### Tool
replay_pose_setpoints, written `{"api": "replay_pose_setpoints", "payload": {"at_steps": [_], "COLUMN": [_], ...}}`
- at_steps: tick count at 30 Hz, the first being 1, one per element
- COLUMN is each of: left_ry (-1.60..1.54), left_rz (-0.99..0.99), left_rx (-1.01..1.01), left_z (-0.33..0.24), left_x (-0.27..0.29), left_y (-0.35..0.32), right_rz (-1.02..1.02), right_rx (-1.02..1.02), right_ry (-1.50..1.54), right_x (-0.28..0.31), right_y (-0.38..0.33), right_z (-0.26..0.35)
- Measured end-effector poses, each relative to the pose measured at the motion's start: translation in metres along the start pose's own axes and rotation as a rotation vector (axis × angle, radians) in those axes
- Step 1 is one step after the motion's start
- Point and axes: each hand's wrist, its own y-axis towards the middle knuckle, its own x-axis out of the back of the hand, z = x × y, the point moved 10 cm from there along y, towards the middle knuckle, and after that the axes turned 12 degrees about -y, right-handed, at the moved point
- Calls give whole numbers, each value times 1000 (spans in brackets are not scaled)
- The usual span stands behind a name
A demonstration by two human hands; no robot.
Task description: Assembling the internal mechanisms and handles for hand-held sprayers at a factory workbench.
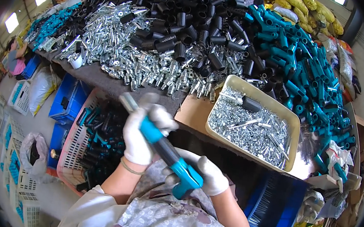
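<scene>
Held slantwise in front of my body is a teal-and-black tubular hand tool (167, 150) with a bare metal nose at its upper left end. My left hand (137, 140), in a white glove, is closed round its upper teal section just below the nose; the fingertips are blurred. My right hand (213, 177), also gloved, grips the wider teal end at the lower right, its fingers partly hidden behind the tool. Beyond my hands, a cream tray (248, 154) stands on the table, holding small metal parts, a loose black sleeve (251, 105) and several metal rods.
Metal fittings (151, 69), black sleeves (172, 29) and teal housings (302, 70) are heaped across the table. A pink crate (73, 147) of similar tools stands at left, near blue bins (67, 98). A blue bin (284, 206) sits at lower right. Other people are beyond.
</scene>
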Motion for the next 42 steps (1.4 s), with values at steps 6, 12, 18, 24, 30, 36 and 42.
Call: {"api": "replay_pose_setpoints", "payload": {"at_steps": [6, 12, 18, 24, 30, 36, 42], "left_ry": [1615, 2474, 2425, 2252, 830, 899, 940], "left_rz": [42, 44, 158, 219, -68, -78, -96], "left_rx": [-148, -121, -72, -179, 177, 177, 131], "left_z": [-15, -19, -30, -39, -17, 4, 8], "left_x": [15, 42, 33, 29, 21, 25, 29], "left_y": [47, 100, 77, 65, 3, -28, -37], "right_rz": [-321, -560, -471, -338, -631, -703, -800], "right_rx": [163, 257, 190, 131, 324, 129, 214], "right_ry": [-142, -445, -443, -638, -1116, -1454, -1672], "right_x": [34, 38, 41, 25, 32, 26, 14], "right_y": [-10, -25, -42, -22, -39, -44, -51], "right_z": [24, 37, 18, 6, 29, 43, 56]}}
